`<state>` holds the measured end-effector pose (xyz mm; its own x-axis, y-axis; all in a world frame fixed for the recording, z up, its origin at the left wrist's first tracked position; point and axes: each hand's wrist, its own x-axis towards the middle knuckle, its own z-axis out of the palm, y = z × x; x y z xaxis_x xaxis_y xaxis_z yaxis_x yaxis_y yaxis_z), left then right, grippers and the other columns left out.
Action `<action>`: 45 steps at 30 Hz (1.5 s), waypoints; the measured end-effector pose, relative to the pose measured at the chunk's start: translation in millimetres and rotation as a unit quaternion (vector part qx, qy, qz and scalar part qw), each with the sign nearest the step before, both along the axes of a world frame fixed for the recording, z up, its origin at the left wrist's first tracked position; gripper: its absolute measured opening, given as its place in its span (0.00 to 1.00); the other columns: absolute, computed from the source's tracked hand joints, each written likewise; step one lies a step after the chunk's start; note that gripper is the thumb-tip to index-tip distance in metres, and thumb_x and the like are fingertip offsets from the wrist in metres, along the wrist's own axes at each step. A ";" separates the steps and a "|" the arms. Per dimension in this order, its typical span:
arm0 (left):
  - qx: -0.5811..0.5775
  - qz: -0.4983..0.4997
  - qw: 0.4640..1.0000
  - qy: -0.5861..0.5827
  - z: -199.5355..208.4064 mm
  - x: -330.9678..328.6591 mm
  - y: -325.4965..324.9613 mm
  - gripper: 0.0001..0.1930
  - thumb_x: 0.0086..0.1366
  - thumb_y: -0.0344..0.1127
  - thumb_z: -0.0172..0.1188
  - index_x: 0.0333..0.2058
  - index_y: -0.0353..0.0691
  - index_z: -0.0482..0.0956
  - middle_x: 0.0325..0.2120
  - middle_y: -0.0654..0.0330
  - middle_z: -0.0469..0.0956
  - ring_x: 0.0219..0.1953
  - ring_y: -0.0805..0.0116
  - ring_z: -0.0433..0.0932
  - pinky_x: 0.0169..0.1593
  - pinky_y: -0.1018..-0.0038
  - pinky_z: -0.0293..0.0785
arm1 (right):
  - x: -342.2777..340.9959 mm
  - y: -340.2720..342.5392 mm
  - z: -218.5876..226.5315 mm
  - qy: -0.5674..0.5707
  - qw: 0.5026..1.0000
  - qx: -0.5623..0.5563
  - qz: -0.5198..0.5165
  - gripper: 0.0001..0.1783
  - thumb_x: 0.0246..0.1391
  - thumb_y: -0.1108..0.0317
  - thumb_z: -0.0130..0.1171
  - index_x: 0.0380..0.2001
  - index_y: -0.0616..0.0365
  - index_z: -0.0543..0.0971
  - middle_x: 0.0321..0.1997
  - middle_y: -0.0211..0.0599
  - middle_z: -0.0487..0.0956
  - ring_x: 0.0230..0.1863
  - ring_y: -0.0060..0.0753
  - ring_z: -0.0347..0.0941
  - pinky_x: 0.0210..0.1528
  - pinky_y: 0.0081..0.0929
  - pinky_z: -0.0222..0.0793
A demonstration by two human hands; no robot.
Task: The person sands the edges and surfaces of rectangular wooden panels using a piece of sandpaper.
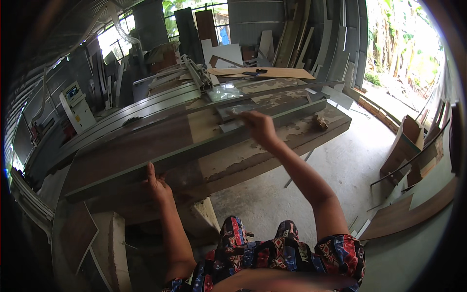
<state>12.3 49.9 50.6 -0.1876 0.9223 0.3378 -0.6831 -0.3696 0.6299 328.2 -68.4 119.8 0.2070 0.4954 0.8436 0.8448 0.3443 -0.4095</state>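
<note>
On top of the big saw table [272, 146] lies a long dark brown board [141, 146], w/ its near long edge running along the table's front side. L hand [156, 184] sits at that near edge, about mid-board; fingers curl up over the edge and press the board, thumb side toward the person. R hand [260, 127] reaches far out past the board's right end, fingers bent and lying on a flat grey metal bar [272, 114] that crosses the table. Can't tell if the R fingers pinch the bar or just rest on it.

A round saw blade [132, 120] pokes up a bit just behind the board, toward its left part. A small brown wood lump [319, 120] lies near the table's right corner, well apart from both hands. The table's top is worn, w/ pale patches near the front edge.

Room to move: grey concrete floor [340, 170] to the right of the table is open, w/ a brown panel [408, 214] lying further right. More boards [292, 34] lean on the back wall. Left side is tight, w/ a white machine [78, 104] and a block [114, 248] under the table corner.
</note>
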 end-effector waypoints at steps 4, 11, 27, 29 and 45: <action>-0.021 0.008 1.000 -0.011 1.7 0.8 -3.1 0.16 0.56 0.41 0.67 0.42 0.43 0.78 0.41 0.65 0.76 0.38 0.74 0.75 0.33 0.74 0.70 | -61.5 0.1 -21.4 -0.229 0.973 0.021 -0.009 0.24 0.48 0.78 0.54 0.51 0.51 0.76 0.52 0.38 0.76 0.52 0.42 0.72 0.53 0.37 0.68; -0.013 0.034 0.999 -0.003 0.3 -3.7 -0.1 0.15 0.56 0.42 0.66 0.41 0.44 0.80 0.40 0.67 0.77 0.35 0.77 0.74 0.30 0.78 0.68 | -69.3 -2.7 -26.4 -0.250 0.966 -0.057 0.017 0.30 0.45 0.74 0.55 0.56 0.52 0.70 0.62 0.39 0.67 0.65 0.45 0.58 0.66 0.40 0.52; -0.059 0.048 0.997 0.003 -11.1 -5.8 12.1 0.15 0.58 0.42 0.61 0.43 0.44 0.80 0.42 0.69 0.77 0.36 0.79 0.73 0.29 0.80 0.65 | 142.7 -41.5 -58.1 0.029 0.966 -0.112 -0.229 0.18 0.56 0.69 0.48 0.50 0.52 0.76 0.59 0.41 0.71 0.61 0.44 0.65 0.61 0.37 0.61; -0.052 0.070 0.996 -0.005 -11.8 -5.0 11.4 0.15 0.57 0.44 0.62 0.42 0.45 0.80 0.42 0.69 0.76 0.37 0.79 0.72 0.29 0.80 0.64 | 138.7 -41.2 -57.7 0.008 0.966 -0.089 -0.242 0.18 0.55 0.70 0.48 0.49 0.52 0.76 0.59 0.41 0.71 0.60 0.44 0.65 0.61 0.36 0.61; -0.078 0.061 0.995 0.017 -14.1 -10.6 16.4 0.17 0.58 0.45 0.60 0.43 0.46 0.78 0.42 0.71 0.75 0.39 0.78 0.71 0.31 0.79 0.62 | 217.3 -41.8 -40.2 -0.021 0.878 -0.321 -0.355 0.24 0.49 0.72 0.47 0.53 0.52 0.73 0.57 0.45 0.72 0.59 0.45 0.68 0.58 0.39 0.65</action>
<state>1.7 66.4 36.5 -0.2925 0.9350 0.2007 -0.6163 -0.3448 0.7080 545.5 -110.2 79.5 0.6304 0.6311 0.4520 0.7729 -0.5648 -0.2893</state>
